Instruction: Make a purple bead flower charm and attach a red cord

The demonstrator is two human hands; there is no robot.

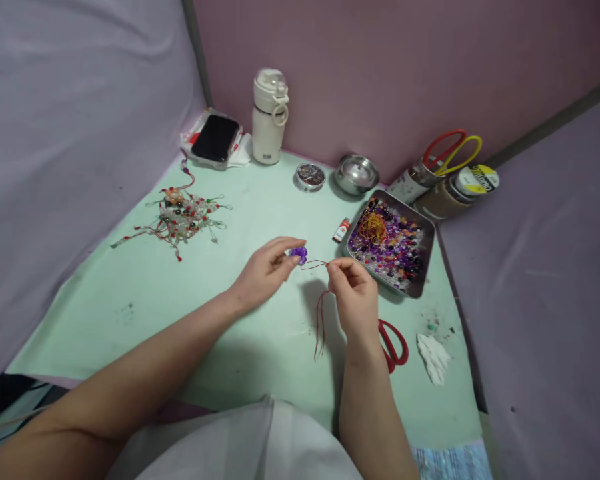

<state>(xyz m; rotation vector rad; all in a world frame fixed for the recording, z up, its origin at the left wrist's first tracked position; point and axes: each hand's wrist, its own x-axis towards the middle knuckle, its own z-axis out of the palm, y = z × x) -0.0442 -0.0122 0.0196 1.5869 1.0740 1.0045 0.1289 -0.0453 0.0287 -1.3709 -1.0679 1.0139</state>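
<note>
A small cluster of purple beads (299, 255) is pinched between the thumb and fingers of my left hand (265, 270). From it a thin red cord (314, 265) runs across to my right hand (354, 288), whose thumb and forefinger are closed on it. The loose cord ends hang below my right hand over the pale green table cover (275, 347). Red-handled scissors (399, 343) lie beside my right wrist, partly hidden by it. A metal tray of mixed beads (420, 287) stands just beyond my right hand, with a tangle of yellow-orange cord (373, 230) on the beads.
Finished-looking bead strings (187, 217) lie in a heap at left. Along the back stand a phone (216, 138), a white bottle (269, 127), a round tin (310, 177), a metal bowl (357, 175) and jars (443, 199). A crumpled tissue (433, 359) lies at right.
</note>
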